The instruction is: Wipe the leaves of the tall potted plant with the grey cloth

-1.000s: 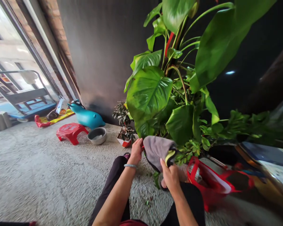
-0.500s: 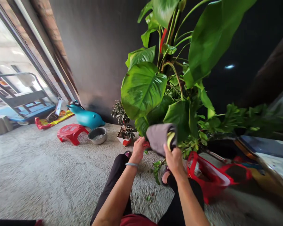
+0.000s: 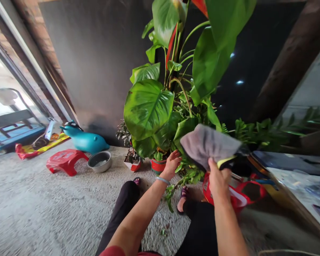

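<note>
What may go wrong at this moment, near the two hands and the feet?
The grey cloth in the right hand might catch and crease the leaf behind it. The left hand, seemingly close to the red pot, could bump it. The right foot might crush the low sprig beside it.

No lettering, brand, number or sign could be read. The red stool (image 3: 66, 158) had a faint pale print on its seat, too blurred to make out; any marks on the yellow-and-red item (image 3: 54, 143) on the floor (image 3: 42, 213) were likewise illegible.
</note>
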A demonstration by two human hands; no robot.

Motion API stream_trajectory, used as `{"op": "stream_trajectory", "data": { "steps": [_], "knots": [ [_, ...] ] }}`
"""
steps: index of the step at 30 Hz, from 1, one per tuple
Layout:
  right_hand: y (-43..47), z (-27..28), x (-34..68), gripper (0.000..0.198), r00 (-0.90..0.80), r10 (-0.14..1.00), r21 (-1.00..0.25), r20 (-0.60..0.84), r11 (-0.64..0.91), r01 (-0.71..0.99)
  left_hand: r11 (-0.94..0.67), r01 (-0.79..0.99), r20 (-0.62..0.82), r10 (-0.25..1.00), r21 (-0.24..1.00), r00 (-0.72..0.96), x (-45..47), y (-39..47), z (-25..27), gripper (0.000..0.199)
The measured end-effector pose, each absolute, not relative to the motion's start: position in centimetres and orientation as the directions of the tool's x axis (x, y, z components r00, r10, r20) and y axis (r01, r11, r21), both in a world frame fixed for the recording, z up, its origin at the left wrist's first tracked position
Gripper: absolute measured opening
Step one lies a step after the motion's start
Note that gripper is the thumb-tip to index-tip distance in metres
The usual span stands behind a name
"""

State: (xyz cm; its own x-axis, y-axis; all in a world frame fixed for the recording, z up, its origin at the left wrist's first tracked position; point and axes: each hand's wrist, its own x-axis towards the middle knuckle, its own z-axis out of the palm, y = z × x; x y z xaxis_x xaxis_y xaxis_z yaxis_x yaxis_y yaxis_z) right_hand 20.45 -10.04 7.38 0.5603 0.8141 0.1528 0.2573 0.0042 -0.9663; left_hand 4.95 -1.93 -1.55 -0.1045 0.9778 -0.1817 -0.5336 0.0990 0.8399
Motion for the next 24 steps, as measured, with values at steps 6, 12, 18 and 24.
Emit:
{"op": "stream_trajectory", "data": {
  "steps": [6,12,18,24],
  "knots": [
    [-16.0,-1.5,24.2,0.046,0.482,0.865,-0.950,-0.140,-0.255,0.180,0.098,-0.505,-0.133,0.991,0.858,-0.034,4.6,-1.7,-1.0,0.034],
    [-15.4,2.8,27.0,0.057,0.741,0.669,-0.952,0.057,-0.188,0.243,0.115,-0.543,-0.090,0.993,0.832,0.072,5.6,-3.1,-1.0,0.049],
    [-11.5,3.9,20.6,0.042,0.552,0.820,-0.944,0.153,-0.045,0.328,0.087,-0.491,-0.057,0.995,0.867,0.076,4.9,-3.0,-1.1,0.030],
    [-15.5,-2.0,19.5,0.039,0.294,0.948,-0.957,-0.119,-0.189,0.219,0.145,-0.564,-0.285,0.944,0.813,-0.168,-3.1,-5.1,-3.1,0.031]
  ]
}}
